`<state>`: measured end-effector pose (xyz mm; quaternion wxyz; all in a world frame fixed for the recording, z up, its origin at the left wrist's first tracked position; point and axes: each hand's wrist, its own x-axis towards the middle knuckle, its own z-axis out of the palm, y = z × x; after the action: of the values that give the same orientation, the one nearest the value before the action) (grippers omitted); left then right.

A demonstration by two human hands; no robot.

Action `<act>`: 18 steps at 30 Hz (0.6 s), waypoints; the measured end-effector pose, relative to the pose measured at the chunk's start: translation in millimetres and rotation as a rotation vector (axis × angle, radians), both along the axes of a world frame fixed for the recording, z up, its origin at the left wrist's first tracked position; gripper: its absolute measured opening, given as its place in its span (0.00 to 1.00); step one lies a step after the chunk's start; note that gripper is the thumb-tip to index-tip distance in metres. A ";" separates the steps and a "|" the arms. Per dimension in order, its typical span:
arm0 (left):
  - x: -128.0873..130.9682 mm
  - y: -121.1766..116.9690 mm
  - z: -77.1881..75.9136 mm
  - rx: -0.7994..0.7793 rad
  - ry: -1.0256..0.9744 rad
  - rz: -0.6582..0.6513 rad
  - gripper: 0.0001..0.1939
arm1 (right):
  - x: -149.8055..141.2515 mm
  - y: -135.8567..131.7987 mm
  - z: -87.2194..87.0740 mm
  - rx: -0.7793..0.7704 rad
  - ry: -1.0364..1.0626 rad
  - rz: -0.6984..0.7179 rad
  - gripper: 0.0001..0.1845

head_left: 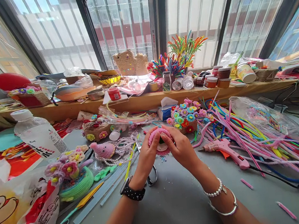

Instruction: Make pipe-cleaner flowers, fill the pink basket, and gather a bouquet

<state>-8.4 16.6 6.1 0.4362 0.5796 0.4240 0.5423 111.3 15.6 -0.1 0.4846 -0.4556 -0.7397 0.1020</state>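
Note:
Above the middle of the grey table, a round pink fuzzy craft piece [162,147] with a dark spot in its middle is held between both hands. My left hand [148,149] is closed around its left side, thumb on top. My right hand [181,145] grips the right side, its thumb pressed near the centre. Scissors [152,177] lie partly hidden behind the left wrist. Nearby on the left rest a pink knitted shape [105,150] and strings of white beads [123,149]. A pink glue gun [226,150] lies to the right.
Pipe cleaners [245,129] are heaped on the right. Clear glue sticks [95,200] lie at left beside a green flower piece [76,182], a bottle [39,134] and a plastic bag [39,216]. Behind stand a flower basket [187,118] and a cluttered ledge [137,100].

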 end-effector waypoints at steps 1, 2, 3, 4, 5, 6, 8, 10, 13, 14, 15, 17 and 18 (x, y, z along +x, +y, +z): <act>0.2 0.1 -0.1 -0.003 -0.005 0.004 0.20 | -0.2 0.6 -0.1 0.005 -0.005 -0.001 0.20; 0.4 0.1 -0.3 -0.003 -0.006 0.010 0.20 | -0.5 1.4 -0.3 0.008 -0.013 -0.006 0.19; 0.7 0.0 -0.3 0.000 -0.001 0.018 0.20 | -1.0 2.0 -0.7 0.010 -0.021 -0.015 0.19; 0.9 0.0 -0.3 0.004 0.008 0.025 0.19 | -1.6 2.6 -1.2 0.010 -0.027 -0.021 0.19; 0.9 -0.1 -0.2 0.011 0.018 0.029 0.19 | -2.0 2.8 -1.8 0.008 -0.031 -0.024 0.19; 0.8 -0.1 0.0 0.019 0.029 0.029 0.19 | -2.1 2.6 -2.2 0.005 -0.031 -0.024 0.19; 0.0 0.0 0.9 0.026 0.050 0.019 0.18 | -0.8 0.5 -2.1 -0.003 -0.032 -0.016 0.19; -1.4 0.2 1.6 0.019 0.084 -0.001 0.19 | 3.6 -2.7 0.9 -0.003 -0.020 -0.027 0.19; -3.2 0.1 -0.3 -0.023 0.185 -0.069 0.19 | 15.4 -1.4 14.0 0.037 0.021 -0.154 0.19; -3.4 -0.4 -2.1 -0.046 0.229 -0.101 0.19 | 19.8 3.0 20.8 0.059 0.014 -0.215 0.19; -3.4 -1.1 -4.3 -0.079 0.293 -0.158 0.20 | 24.0 10.3 28.5 0.079 -0.018 -0.261 0.19; -3.1 -3.2 -9.7 -0.126 0.406 -0.252 0.23 | 30.6 33.4 45.1 0.145 -0.125 -0.281 0.16; -2.9 -4.6 -12.4 -0.161 0.469 -0.297 0.25 | 32.8 48.6 53.0 0.158 -0.193 -0.276 0.16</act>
<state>-11.2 12.0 -6.3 0.4457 0.7083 0.4653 0.2883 144.1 64.2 52.9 0.4553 -0.5209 -0.7188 -0.0682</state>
